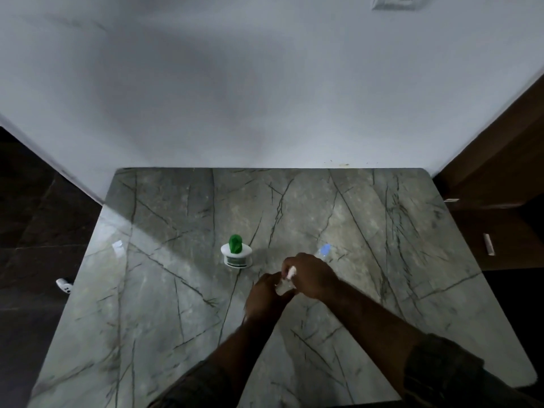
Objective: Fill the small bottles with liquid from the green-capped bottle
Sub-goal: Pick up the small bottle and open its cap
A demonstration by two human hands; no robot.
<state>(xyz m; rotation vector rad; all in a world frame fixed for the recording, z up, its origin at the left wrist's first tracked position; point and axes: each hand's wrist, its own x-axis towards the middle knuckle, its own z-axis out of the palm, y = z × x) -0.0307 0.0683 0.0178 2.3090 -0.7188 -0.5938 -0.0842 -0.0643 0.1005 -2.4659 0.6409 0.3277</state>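
Two hands | left hand (pixel 266 293) grips small clear bottle (pixel 284 287) | right hand (pixel 309 276) pinches white cap (pixel 291 272) | veined marble table (pixel 176 290)

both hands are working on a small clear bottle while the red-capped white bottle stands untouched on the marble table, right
Not quite: the cap is green, not red. The head view shows both hands, left hand and right hand, on the small clear bottle, the green-capped white bottle untouched on the marble table.

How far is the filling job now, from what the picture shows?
Nothing looks filled yet. The green-capped bottle stands closed on the table. In hand: left hand holds a small clear bottle, right hand works its white cap. Left: all pouring, including another small bottle behind.
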